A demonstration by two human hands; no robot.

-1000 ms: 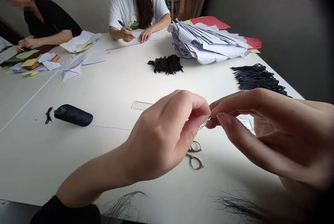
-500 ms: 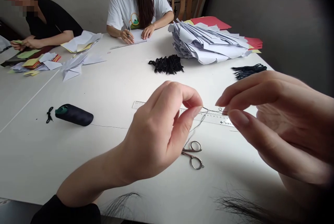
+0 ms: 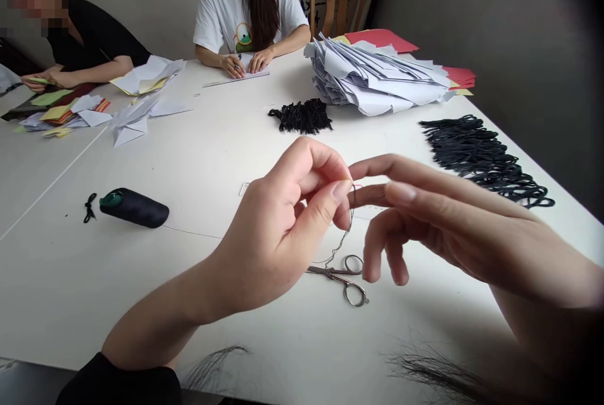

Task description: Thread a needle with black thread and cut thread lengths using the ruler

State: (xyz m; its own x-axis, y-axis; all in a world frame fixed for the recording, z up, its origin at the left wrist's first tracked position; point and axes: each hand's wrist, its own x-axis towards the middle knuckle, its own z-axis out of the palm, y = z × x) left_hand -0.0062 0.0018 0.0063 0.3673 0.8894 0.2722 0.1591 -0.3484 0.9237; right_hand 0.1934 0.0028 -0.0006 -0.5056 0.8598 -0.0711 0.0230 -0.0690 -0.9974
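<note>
The left hand pinches a dark thread, fingers clamped on it; the right hand, fingers apart, hovers just beside, over scissors.

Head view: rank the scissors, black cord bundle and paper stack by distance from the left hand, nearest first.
Left hand:
1. Scissors, below it, to its right.
2. Black cord bundle, ahead, mid-table.
3. Paper stack, farther ahead, to the right.

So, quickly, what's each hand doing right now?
Left hand: closed, pinching a thin dark thread.
Right hand: open, apparently holding nothing.
</note>
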